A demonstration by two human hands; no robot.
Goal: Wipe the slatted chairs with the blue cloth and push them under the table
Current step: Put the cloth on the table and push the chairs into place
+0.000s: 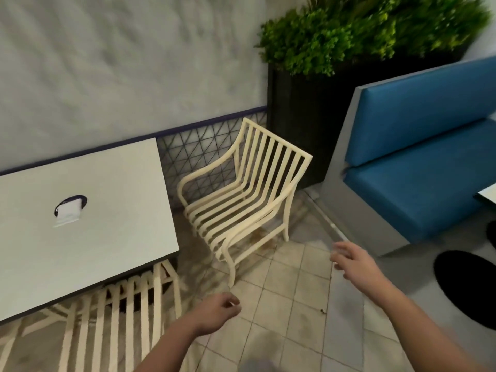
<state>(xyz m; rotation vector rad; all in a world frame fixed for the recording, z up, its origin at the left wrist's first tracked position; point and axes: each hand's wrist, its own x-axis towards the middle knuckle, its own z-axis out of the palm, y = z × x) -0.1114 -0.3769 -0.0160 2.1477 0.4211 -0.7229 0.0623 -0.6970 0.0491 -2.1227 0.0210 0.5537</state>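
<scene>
While the chair [236, 208] stands ahead, left hand [217, 308] and right hand [354, 261] hover loose-fingered, empty.

A cream slatted armchair [241, 189] stands upright on the tiles, ahead of the left hand [217, 307] and ahead and to the left of the right hand [349, 259], touched by neither. It is pulled clear of the white table [112, 251], its seat facing the table's end. A second cream slatted chair [128, 312] sits to the left of the left hand, pushed under the table's near edge, only its back showing.
</scene>
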